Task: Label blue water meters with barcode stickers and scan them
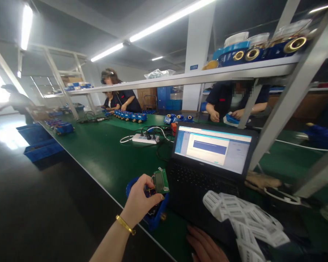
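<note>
Head view, your left hand point(140, 200): your fingers pinch a small green circuit board point(161, 181) by its edge, thumb beneath it, a gold bracelet point(125, 224) at your wrist.
Circuit board: it tilts upright over the open top of a blue meter housing point(156, 214), which sits on the green table point(104, 156) near its front edge, just left of the laptop.
Your right hand point(205, 245): it lies flat and spread at the bottom of the frame, palm down on the table in front of the laptop, gripping nothing.
Laptop point(207, 163): open and lit, a pale window with a dark blue bar on its screen.
Label strip point(246, 222): a loose pile of white printed labels spills over the right side of the keyboard, just beside your right hand.
Middle of table: a white power strip point(144, 138) with black cables, well apart from your hands.
Far side: a row of blue meters point(131, 116) lines the table where seated co-workers point(125, 100) in dark shirts work; another co-worker point(229, 103) handles a blue part behind the laptop.
Shelf point(235, 71): blue meters with brass fittings rest overhead.
</note>
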`<action>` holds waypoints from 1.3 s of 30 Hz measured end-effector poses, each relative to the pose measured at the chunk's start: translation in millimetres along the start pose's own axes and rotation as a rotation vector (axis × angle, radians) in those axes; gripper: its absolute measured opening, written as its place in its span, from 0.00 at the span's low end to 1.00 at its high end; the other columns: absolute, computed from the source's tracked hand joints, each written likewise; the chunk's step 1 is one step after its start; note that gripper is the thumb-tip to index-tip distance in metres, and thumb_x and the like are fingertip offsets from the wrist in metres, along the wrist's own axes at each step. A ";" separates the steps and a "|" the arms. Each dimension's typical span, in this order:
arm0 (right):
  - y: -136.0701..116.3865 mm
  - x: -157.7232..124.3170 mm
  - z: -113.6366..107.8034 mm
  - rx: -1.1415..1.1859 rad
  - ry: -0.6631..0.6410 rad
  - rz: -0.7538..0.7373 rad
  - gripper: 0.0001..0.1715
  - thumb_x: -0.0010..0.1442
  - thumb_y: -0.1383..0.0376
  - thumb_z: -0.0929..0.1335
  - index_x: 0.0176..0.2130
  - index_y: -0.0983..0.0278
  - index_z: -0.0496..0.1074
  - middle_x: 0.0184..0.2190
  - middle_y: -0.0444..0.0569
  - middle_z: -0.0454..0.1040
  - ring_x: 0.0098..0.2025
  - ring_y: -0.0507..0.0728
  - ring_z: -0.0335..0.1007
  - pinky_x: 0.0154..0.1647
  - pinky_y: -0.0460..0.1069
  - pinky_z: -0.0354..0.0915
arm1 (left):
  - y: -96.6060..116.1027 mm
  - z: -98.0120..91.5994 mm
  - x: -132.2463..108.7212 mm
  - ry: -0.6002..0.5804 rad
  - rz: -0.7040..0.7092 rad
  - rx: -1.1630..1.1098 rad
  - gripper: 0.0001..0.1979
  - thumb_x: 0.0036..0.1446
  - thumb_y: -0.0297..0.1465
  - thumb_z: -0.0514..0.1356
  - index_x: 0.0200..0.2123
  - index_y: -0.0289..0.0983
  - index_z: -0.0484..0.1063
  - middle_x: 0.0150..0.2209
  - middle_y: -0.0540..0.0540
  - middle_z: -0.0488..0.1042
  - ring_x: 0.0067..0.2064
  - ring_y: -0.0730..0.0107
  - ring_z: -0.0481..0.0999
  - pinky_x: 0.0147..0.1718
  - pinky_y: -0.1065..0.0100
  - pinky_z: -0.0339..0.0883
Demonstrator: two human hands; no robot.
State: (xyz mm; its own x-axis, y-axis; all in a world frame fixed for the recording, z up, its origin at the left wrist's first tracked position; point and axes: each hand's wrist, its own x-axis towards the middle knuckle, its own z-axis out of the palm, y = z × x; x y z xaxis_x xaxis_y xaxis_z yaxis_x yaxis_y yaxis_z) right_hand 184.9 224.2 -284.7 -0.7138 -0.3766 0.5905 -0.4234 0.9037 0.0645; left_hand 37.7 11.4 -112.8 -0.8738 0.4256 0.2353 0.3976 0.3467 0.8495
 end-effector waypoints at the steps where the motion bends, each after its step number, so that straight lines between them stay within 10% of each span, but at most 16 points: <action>1: -1.4 1.3 -3.2 -0.024 -0.008 -0.003 0.19 0.60 0.71 0.58 0.50 0.66 0.68 0.53 0.51 0.65 0.50 0.58 0.66 0.38 0.44 0.73 | 2.1 1.7 -1.8 0.021 0.018 0.069 0.14 0.44 0.29 0.64 0.28 0.39 0.58 0.31 0.53 0.64 0.33 0.70 0.63 0.34 0.67 0.57; 11: -10.8 2.5 -19.8 -0.037 -0.170 0.053 0.20 0.63 0.70 0.58 0.52 0.67 0.67 0.58 0.50 0.57 0.56 0.61 0.58 0.47 0.51 0.71 | 6.0 3.9 -6.7 0.019 0.056 0.147 0.13 0.47 0.31 0.63 0.28 0.39 0.58 0.34 0.51 0.65 0.36 0.69 0.65 0.36 0.66 0.58; 18: -14.8 8.0 -26.8 -0.018 -0.154 0.087 0.20 0.63 0.70 0.58 0.52 0.66 0.67 0.58 0.50 0.58 0.55 0.60 0.60 0.46 0.51 0.72 | -0.5 -4.3 -4.5 -0.098 0.005 -0.183 0.19 0.62 0.44 0.44 0.29 0.37 0.63 0.28 0.48 0.68 0.27 0.71 0.64 0.25 0.69 0.57; 39: -29.6 28.6 -45.5 0.206 -0.099 0.315 0.22 0.60 0.74 0.57 0.51 0.67 0.67 0.56 0.51 0.61 0.55 0.62 0.59 0.46 0.56 0.70 | 1.0 -3.7 6.2 -0.013 -0.161 -0.287 0.22 0.59 0.50 0.48 0.28 0.38 0.66 0.31 0.47 0.72 0.27 0.70 0.64 0.28 0.69 0.60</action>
State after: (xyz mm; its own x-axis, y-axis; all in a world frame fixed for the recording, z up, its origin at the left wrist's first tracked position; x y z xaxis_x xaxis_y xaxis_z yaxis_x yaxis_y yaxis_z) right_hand 202.4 196.0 -233.1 -0.8728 -0.1140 0.4746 -0.2707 0.9221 -0.2764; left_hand 31.7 11.3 -108.8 -0.9148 0.3953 0.0823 0.1574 0.1613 0.9743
